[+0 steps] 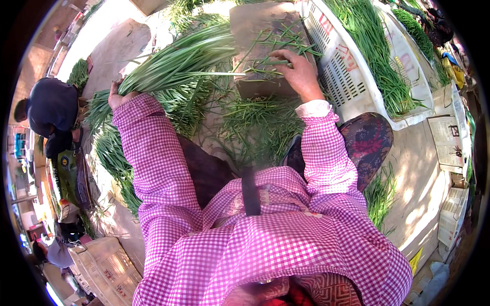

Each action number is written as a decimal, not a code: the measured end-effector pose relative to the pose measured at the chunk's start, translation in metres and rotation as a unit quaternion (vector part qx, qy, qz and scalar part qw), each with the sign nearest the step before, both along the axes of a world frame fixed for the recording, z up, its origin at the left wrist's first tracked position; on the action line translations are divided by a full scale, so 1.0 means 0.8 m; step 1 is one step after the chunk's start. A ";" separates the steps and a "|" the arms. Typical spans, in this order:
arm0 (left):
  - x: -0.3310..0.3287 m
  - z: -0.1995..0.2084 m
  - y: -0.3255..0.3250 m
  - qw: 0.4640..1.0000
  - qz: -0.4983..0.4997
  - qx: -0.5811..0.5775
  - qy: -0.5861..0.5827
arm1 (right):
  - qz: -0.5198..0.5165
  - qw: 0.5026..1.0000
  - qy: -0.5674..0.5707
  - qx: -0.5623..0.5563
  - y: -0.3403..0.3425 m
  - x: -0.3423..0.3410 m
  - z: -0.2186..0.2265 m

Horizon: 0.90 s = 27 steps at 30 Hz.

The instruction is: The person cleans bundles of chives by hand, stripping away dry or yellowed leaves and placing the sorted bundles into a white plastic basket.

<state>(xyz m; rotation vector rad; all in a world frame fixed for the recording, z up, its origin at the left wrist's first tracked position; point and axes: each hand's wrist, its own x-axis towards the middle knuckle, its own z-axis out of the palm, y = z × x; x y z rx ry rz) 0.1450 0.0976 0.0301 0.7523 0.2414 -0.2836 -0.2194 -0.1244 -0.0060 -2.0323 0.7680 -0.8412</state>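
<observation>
Greens (255, 122) strew the floor (408, 178); a white crate (347, 69) stands right of a block (263, 86). The left hand (121, 97) grips a bunch (184, 56) slanting toward the block; the right hand (298, 74), fingers curved, is above it, its hold on loose stalks (293, 47) unclear. The bunch partly hides the left hand.

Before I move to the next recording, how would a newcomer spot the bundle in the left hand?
Start at the brown box-shaped block at upper centre. Left of it, the left hand holds the long green bundle. Unlike the green heap lying beneath it, this one is gripped, its paler ends toward the block.
</observation>
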 end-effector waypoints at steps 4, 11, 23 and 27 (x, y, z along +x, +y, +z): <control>-0.056 0.033 -0.014 0.998 -0.029 0.034 0.035 | 0.174 0.929 -0.081 0.316 0.050 0.030 0.012; -0.091 0.040 -0.051 0.996 -0.073 -0.018 0.044 | 0.214 0.771 -0.265 0.538 0.102 0.067 -0.010; -0.060 0.025 -0.038 0.991 -0.103 -0.040 0.081 | 0.270 0.872 -0.172 0.371 0.083 0.049 -0.005; -0.058 0.025 -0.036 0.989 -0.104 -0.061 0.081 | 0.256 0.829 -0.249 0.431 0.086 0.047 0.007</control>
